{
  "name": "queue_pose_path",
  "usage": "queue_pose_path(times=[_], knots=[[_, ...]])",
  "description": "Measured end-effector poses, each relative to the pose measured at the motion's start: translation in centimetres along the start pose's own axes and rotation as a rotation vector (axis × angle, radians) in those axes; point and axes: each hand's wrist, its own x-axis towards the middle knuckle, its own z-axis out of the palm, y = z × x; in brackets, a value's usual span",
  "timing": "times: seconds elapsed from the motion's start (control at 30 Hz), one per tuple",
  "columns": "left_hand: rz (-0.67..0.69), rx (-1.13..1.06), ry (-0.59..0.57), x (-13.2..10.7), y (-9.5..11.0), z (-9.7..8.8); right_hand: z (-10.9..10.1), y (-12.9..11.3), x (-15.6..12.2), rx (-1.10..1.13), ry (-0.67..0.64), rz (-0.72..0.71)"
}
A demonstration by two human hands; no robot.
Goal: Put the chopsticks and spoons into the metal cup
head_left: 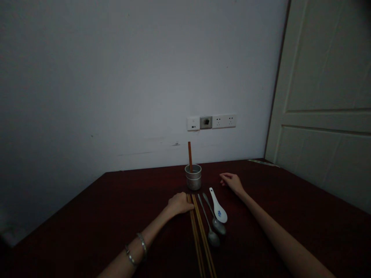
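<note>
My left hand [179, 203] is closed at the far end of the left pair of wooden chopsticks [196, 239], its thumb laid across them. Another pair of chopsticks [203, 235] lies alongside, just to the right. Beyond that hand stands a metal cup [193, 180] with reddish-brown chopsticks [189, 154] upright in it. My right hand [232, 182] rests on the table right of the cup, fingers loosely bent and slightly apart, with nothing visible in them. Between the hands lie two metal spoons, one long-handled [213, 238] and one wider [219, 226], and a white ceramic spoon [221, 214] with a blue mark.
The dark red table [139, 189] meets a pale wall [130, 96] at the back. Sockets and a switch panel [223, 121] are on the wall above the cup. A panelled door [324, 116] stands at the right. A thin strip [262, 162] lies at the table's far right edge.
</note>
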Motion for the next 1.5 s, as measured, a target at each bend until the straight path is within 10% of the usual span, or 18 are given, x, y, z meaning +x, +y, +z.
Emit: queue_pose_path(times=[1.13, 1.33, 1.5], knots=[[-0.065, -0.111, 0.184, -1.0, 0.5, -0.9, -0.1, -0.3, -0.2, 0.099, 0.011, 0.036], [0.023, -0.141, 0.424, -2.2, 2.7, -6.4, 0.2, -7.9, -0.6, 0.209, 0.045, 0.032], [0.049, -0.126, 0.617, -4.0, 5.0, -10.8, 1.6, -17.2, -4.8, 0.342, -0.414, 0.074]])
